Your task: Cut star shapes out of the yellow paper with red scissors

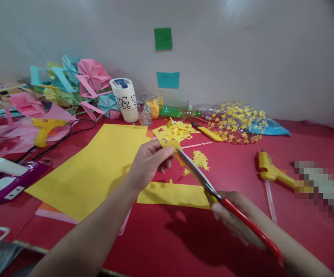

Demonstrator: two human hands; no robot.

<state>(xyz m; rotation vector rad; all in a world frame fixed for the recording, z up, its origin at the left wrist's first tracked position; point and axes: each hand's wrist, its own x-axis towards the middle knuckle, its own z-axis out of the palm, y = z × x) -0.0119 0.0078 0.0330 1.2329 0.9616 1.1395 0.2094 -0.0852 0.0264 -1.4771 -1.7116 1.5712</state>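
My left hand [152, 159] pinches a small yellow paper piece [171, 145] between thumb and fingers. In my right hand [232, 215] is a pair of scissors [194, 168] with red handles, its blade tips touching that paper. Below the blades lies a yellow paper strip [174, 194] with faint star outlines drawn on it. A little pile of cut yellow stars [200, 159] sits just beyond the blades. Yellow paper scraps [178, 130] are heaped behind my left hand. To the left, large yellow sheets [97, 165] lie over orange and pink paper.
Glue guns [44, 130] [271, 169] lie left and right. A purple power strip [13, 184] is at the left edge. Along the wall stand folded paper flowers [93, 75], a white cup [125, 100], a green bottle [171, 111], a star-covered clear piece [236, 125] and a yellow cutter [211, 134].
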